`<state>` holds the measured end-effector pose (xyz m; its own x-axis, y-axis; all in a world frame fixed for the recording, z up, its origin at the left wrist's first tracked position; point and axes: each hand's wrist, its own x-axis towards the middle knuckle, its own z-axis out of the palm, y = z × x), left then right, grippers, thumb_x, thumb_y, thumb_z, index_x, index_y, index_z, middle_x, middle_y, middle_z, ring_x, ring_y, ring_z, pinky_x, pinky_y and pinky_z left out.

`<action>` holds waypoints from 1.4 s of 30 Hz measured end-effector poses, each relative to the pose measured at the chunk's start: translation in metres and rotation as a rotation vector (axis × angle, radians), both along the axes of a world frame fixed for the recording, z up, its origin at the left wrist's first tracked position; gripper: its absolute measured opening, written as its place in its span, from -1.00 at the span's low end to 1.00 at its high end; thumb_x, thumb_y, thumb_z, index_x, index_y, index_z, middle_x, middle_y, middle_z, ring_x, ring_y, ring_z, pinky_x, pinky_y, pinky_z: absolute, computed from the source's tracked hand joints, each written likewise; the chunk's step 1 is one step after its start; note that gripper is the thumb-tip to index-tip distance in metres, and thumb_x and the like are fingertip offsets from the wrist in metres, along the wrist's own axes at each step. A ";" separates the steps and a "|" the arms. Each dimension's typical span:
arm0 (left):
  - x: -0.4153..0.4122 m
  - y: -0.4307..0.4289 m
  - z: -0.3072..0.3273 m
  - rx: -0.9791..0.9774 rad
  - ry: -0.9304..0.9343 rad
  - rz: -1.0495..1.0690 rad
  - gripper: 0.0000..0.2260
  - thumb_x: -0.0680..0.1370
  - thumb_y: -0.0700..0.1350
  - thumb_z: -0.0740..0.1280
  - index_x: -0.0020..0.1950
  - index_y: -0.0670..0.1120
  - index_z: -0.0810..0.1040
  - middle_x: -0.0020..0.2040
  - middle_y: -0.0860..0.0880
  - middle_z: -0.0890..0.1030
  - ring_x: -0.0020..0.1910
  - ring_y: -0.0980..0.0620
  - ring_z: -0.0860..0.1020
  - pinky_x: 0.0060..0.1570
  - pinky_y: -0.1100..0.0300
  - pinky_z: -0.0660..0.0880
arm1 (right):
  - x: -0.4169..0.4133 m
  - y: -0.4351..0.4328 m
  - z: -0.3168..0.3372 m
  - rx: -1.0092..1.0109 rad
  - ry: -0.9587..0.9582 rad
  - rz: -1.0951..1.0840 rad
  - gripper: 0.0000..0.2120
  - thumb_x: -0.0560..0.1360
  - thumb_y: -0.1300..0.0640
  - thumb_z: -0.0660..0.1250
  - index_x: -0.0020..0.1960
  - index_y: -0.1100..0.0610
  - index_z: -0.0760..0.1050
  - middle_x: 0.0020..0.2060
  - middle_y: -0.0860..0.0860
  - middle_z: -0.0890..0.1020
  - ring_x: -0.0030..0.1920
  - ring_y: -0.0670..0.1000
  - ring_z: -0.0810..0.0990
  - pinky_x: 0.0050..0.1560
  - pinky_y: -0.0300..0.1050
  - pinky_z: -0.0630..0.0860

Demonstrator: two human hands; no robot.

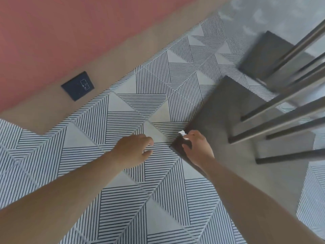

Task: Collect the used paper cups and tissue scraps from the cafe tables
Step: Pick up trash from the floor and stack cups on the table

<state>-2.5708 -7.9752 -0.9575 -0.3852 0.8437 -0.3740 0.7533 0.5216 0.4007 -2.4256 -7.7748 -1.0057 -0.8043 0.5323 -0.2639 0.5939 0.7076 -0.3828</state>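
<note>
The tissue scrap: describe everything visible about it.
The tissue scrap is a small, white, crumpled piece that looks like thin paper. It is pinched at the fingertips of the right hand, with only a ragged tip sticking out past them toward the striped floor tiles. It sits just above the corner of a dark square table base. The left hand is apart from it.
</note>
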 end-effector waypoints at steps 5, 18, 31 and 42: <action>0.008 0.001 -0.004 -0.051 -0.017 -0.053 -0.73 0.57 0.05 0.19 0.25 0.06 0.41 0.20 0.09 0.49 0.14 0.06 0.49 0.08 0.08 0.45 | -0.005 0.009 -0.013 -0.048 -0.081 -0.012 -0.57 0.52 0.12 0.22 0.38 0.00 0.31 0.42 -0.04 0.25 0.37 0.06 0.26 0.27 0.01 0.35; 0.009 -0.016 0.004 -0.079 0.006 -0.069 -0.74 0.57 0.05 0.19 0.24 0.06 0.42 0.20 0.09 0.48 0.14 0.05 0.48 0.09 0.07 0.43 | -0.021 -0.022 -0.010 -0.089 -0.171 0.023 -0.79 0.46 0.29 0.21 -0.11 0.14 0.62 -0.17 0.06 0.62 -0.14 0.08 0.59 -0.18 -0.14 0.52; -0.034 -0.019 0.145 0.223 0.000 0.063 -0.70 0.53 0.04 0.29 0.24 0.06 0.40 0.16 0.08 0.54 0.13 0.07 0.50 0.08 0.09 0.47 | -0.048 -0.070 0.170 -0.090 0.527 0.193 -0.89 0.40 0.27 0.42 -0.18 0.07 0.60 -0.22 -0.11 0.60 -0.20 -0.18 0.56 -0.16 -0.43 0.50; 0.008 -0.087 0.450 0.353 -0.179 0.088 -0.74 0.47 -0.01 0.37 0.15 0.15 0.50 0.05 0.21 0.56 0.05 0.20 0.52 0.09 0.19 0.46 | 0.014 -0.168 0.494 -0.131 0.537 0.206 -0.90 0.38 0.30 0.45 -0.18 0.13 0.61 -0.18 -0.05 0.63 -0.15 -0.07 0.60 -0.16 -0.05 0.59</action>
<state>-2.5627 -8.0623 -0.5070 -0.4163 0.8991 -0.1351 0.6140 0.3876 0.6875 -2.4119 -7.9428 -0.5113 -0.9269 0.3411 0.1563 0.1477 0.7147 -0.6837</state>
